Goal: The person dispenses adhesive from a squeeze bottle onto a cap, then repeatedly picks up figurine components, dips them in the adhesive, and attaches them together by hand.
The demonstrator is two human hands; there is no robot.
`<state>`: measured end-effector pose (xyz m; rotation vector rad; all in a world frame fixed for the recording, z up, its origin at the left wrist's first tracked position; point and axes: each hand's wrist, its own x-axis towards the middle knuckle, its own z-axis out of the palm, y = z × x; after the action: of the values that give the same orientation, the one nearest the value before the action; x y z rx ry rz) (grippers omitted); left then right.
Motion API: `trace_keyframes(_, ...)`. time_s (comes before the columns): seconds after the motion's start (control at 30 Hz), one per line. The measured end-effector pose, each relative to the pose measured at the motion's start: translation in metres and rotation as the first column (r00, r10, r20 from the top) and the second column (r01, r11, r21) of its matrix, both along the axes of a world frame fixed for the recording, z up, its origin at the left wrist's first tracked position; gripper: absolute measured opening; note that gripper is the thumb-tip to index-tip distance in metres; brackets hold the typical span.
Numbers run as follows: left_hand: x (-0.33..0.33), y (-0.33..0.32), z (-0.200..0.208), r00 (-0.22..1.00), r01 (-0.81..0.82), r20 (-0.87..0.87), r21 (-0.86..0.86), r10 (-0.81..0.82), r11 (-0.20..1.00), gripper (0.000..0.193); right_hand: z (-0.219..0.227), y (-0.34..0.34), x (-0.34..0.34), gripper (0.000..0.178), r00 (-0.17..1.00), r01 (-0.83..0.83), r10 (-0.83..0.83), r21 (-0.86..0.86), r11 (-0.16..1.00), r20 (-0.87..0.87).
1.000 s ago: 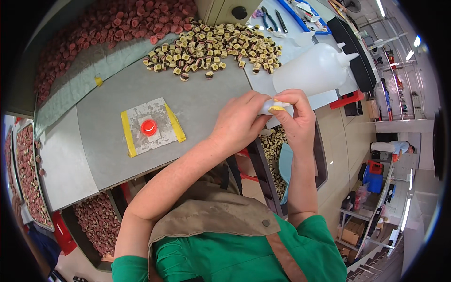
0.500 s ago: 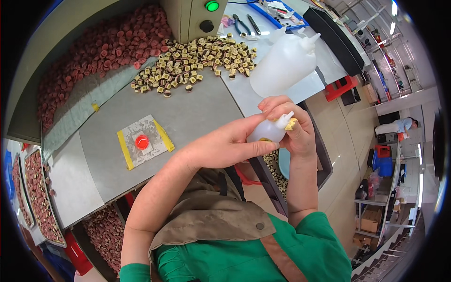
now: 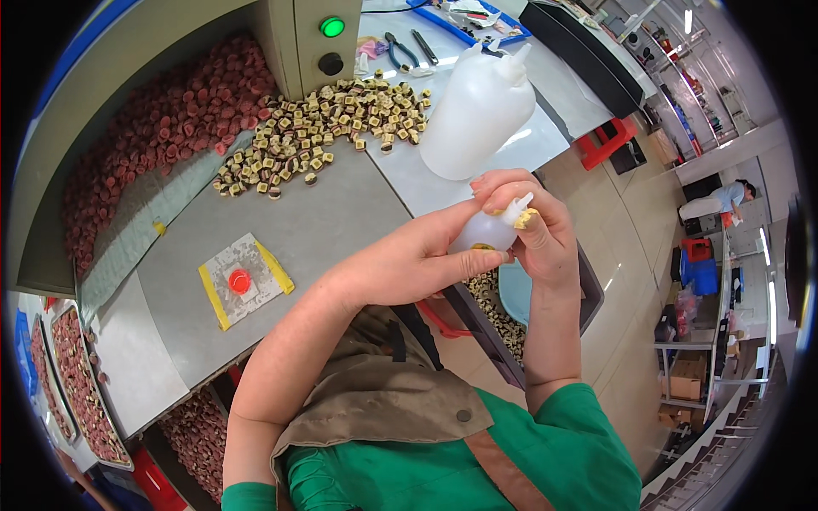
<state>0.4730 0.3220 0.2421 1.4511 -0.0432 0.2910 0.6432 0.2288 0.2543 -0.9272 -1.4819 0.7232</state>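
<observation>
My left hand (image 3: 430, 255) is closed around a small, rounded, translucent squeeze bottle (image 3: 487, 232) with a white nozzle. My right hand (image 3: 550, 234) is curled about the same bottle at its top, thumb beside the nozzle. Something yellow (image 3: 526, 219) covers the tip of that thumb. Beyond my hands stands a large translucent white bottle (image 3: 479, 111) with a spout. On the grey worktop to the left lies a pale square plate (image 3: 245, 281) edged with yellow tape, and a small round red piece (image 3: 239, 281) sits at its middle.
Several yellow-and-dark small parts (image 3: 315, 128) lie piled by a machine post with a green light (image 3: 331, 27). Reddish round pieces (image 3: 179, 111) heap behind a cloth. Pliers (image 3: 400, 51) rest at the back. A dark tray (image 3: 588, 298) with a blue bowl (image 3: 514, 294) is below my right forearm.
The view has shifted, so the worktop, plate and large bottle appear farther left and lower. My hands keep nearly the same hold on the small bottle.
</observation>
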Motion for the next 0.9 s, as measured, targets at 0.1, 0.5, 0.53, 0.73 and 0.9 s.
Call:
trace_keyframes(0.1, 0.012, -0.001, 0.000, 0.995, -0.088, 0.049, 0.036, 0.086, 0.995, 0.038, -0.001, -0.002, 0.004, 0.031, 0.995, 0.101, -0.101, -0.013, 0.995, -0.014)
trace_keyframes(0.5, 0.078, -0.020, 0.012, 0.869, -0.494, 0.144, 0.301, 0.473, 0.816, 0.035, 0.016, -0.004, 0.032, 0.030, 0.876, 0.468, -0.474, 0.077, 0.880, 0.092)
trace_keyframes(0.53, 0.080, -0.022, 0.012, 0.868, -0.495, 0.113, 0.277, 0.484, 0.823, 0.036, 0.016, -0.004, 0.034, 0.029, 0.864, 0.486, -0.489, 0.049, 0.872, 0.120)
trace_keyframes(0.73, 0.090, -0.017, 0.014, 0.852, -0.478, -0.055, 0.325, 0.521, 0.816, 0.065, 0.030, 0.000, 0.066, 0.032, 0.794, 0.595, -0.607, -0.153, 0.789, -0.039)
trace_keyframes(0.9, 0.083, 0.003, 0.018, 0.668, -0.686, 0.103, 0.471, 0.737, 0.555, 0.079, 0.031, 0.058, 0.150, 0.034, 0.590, 0.806, -0.804, 0.002, 0.591, 0.079)
